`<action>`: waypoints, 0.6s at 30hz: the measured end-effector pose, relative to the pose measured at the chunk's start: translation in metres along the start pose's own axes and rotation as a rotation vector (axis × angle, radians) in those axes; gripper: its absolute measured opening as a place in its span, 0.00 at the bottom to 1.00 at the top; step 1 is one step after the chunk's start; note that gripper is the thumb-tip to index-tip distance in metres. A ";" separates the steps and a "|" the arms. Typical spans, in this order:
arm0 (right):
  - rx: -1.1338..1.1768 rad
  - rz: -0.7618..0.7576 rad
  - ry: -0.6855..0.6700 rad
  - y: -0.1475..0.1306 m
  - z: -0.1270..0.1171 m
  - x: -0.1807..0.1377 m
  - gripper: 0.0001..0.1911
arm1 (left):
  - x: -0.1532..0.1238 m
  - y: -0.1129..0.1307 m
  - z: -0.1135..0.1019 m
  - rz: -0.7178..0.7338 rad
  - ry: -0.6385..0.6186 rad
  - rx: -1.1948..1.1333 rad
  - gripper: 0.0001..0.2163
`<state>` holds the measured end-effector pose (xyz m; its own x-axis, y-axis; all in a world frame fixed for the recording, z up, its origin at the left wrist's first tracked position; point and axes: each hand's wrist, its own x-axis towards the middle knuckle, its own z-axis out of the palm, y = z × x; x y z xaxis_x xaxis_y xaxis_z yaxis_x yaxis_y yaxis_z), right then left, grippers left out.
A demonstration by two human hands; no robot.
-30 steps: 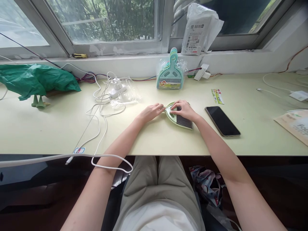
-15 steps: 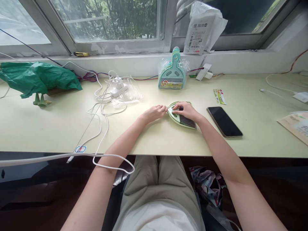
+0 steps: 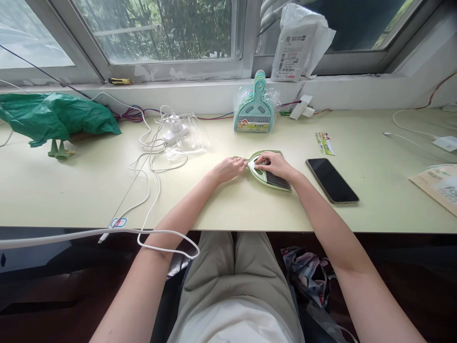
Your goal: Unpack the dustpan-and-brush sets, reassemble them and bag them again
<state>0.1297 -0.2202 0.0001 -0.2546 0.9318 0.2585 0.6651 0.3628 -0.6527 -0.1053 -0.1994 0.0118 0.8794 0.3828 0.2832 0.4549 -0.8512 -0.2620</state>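
Note:
A light green dustpan and brush set (image 3: 263, 177) lies sideways on the table in front of me, its dark bristles pointing right. My left hand (image 3: 231, 168) is closed round the handle end at its left. My right hand (image 3: 273, 164) is bent over the body of the set, thumb and fingers pinched together near the handle's base; whatever is between the fingertips is too small to make out. Behind, a stack of similar sets in clear wrap (image 3: 254, 107), the front one pale turquoise, leans upright against the wall.
A black phone (image 3: 332, 181) and a small printed card (image 3: 324, 144) lie to the right. White cables (image 3: 153, 176) and a power strip (image 3: 175, 131) spread at left, one cable crossing over my left forearm. A green plastic bag (image 3: 59, 116) sits far left; a paper packet (image 3: 437, 186) far right.
Both hands stay almost in place on the dustpan and brush set. A little more of the handle shows past my left fingers, and the view has shifted slightly.

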 end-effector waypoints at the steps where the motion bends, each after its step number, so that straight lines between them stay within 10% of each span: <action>1: -0.023 -0.006 0.000 -0.002 0.000 0.000 0.16 | 0.000 -0.001 0.002 -0.002 0.022 -0.010 0.14; 14: -0.274 0.017 0.050 -0.030 -0.008 -0.007 0.14 | -0.006 -0.014 0.005 -0.145 0.347 -0.103 0.15; 18: -0.269 -0.039 0.243 -0.035 -0.010 -0.007 0.17 | -0.011 -0.019 0.004 -0.161 0.443 -0.165 0.17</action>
<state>0.1151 -0.2397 0.0287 -0.1309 0.8771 0.4621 0.8274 0.3534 -0.4365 -0.1230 -0.1857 0.0097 0.6395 0.3552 0.6819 0.5200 -0.8531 -0.0434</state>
